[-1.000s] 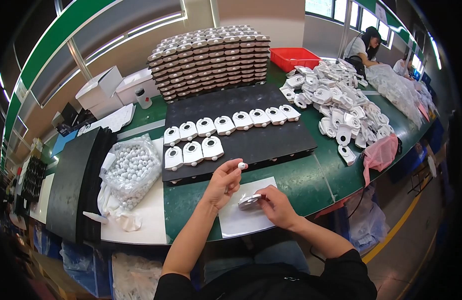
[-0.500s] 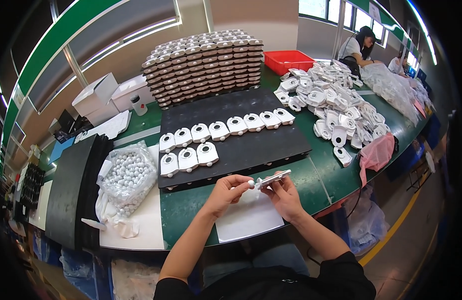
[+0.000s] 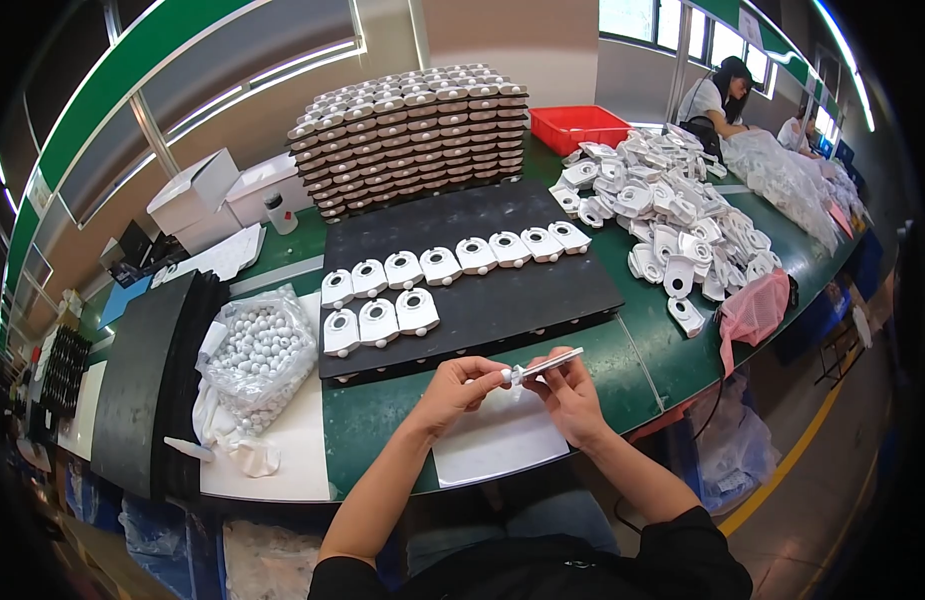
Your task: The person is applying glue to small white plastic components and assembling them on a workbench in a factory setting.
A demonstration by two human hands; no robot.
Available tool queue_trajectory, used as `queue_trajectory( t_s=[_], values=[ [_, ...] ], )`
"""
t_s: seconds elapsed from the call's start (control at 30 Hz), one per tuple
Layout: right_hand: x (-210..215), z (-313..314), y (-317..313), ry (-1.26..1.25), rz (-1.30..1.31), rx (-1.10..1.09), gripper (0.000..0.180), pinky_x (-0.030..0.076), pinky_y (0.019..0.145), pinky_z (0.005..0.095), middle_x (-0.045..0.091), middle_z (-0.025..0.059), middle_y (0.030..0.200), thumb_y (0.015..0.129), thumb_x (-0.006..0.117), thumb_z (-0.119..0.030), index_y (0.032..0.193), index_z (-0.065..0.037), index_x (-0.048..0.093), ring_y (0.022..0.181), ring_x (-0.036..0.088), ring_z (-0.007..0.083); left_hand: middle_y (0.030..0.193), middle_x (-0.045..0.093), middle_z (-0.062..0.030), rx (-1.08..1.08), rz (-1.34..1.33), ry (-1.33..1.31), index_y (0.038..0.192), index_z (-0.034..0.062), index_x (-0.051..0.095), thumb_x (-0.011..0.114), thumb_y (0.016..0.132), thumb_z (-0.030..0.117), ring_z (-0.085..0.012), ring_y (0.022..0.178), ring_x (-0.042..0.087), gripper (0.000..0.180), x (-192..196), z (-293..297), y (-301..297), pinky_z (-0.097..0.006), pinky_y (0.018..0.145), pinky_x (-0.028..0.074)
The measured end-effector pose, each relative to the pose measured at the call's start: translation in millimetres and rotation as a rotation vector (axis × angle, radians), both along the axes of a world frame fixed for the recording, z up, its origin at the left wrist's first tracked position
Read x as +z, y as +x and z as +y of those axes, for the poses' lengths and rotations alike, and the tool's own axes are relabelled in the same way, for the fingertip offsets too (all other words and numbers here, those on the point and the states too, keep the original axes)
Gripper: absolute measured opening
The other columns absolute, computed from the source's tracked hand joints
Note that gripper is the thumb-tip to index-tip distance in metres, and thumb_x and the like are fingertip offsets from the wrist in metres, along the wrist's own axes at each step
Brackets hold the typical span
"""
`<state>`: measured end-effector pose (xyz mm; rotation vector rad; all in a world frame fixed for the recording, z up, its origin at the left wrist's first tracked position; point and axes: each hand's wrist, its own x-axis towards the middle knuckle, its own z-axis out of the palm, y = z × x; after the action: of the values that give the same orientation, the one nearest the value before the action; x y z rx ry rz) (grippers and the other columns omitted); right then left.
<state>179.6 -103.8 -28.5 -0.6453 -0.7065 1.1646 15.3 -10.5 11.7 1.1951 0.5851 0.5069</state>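
Pinched between the fingers of my left hand [image 3: 456, 395] is a small white ball [image 3: 506, 376]. My right hand [image 3: 574, 405] grips a flat white plastic housing [image 3: 554, 362], tilted nearly edge-on, with its small end meeting the ball. Whether the ball is seated on that end is too small to tell. Both hands are above a white sheet [image 3: 497, 440] at the table's near edge. Beyond them, white housings [image 3: 440, 265] with dark round holes and balls at their near ends lie in two rows on a black board [image 3: 482, 220].
At left, a clear bag of white balls [image 3: 257, 350] sits beside stacked black boards [image 3: 152, 390]. Loaded boards form a tall stack [image 3: 407, 140] at the back. To the right are a heap of housings [image 3: 672, 200], a red bin [image 3: 579, 128] and pink mesh cloth [image 3: 754, 310]. A co-worker [image 3: 722, 100] sits far right.
My hands have drawn together, bringing the ball against the housing's end where a small gap showed before. The housing has tipped slightly. The rows on the board are the same.
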Motion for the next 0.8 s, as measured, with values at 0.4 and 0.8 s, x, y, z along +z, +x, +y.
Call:
queue_trajectory(
  t_s=[0.4, 0.8],
  values=[
    [3.2, 0.0, 0.4, -0.009, -0.004, 0.02, 0.015, 0.044, 0.088, 0.0359, 0.054, 0.0035, 0.102, 0.092, 0.044, -0.015, 0.106, -0.013, 0.046, 0.096, 0.053, 0.0162, 0.076, 0.061, -0.0023, -0.023, -0.013, 0.014, 0.094, 0.0011, 0.062, 0.06, 0.081, 0.011, -0.0017, 0.051, 0.037, 0.016, -1.5, 1.6, -0.8, -0.016, 0.044, 0.027],
    [6.0, -0.1, -1.8, -0.047, -0.036, 0.053, 0.016, 0.045, 0.082, 0.0334, 0.054, 0.0022, 0.1, 0.092, 0.044, -0.015, 0.108, -0.013, 0.045, 0.093, 0.054, 0.0144, 0.066, 0.055, 0.0038, 0.079, 0.055, 0.262, 0.092, 0.0048, 0.064, 0.071, 0.072, 0.014, -0.0011, 0.053, 0.039, 0.023, -4.8, -3.9, 6.0, -0.016, 0.047, 0.028]
  ],
)
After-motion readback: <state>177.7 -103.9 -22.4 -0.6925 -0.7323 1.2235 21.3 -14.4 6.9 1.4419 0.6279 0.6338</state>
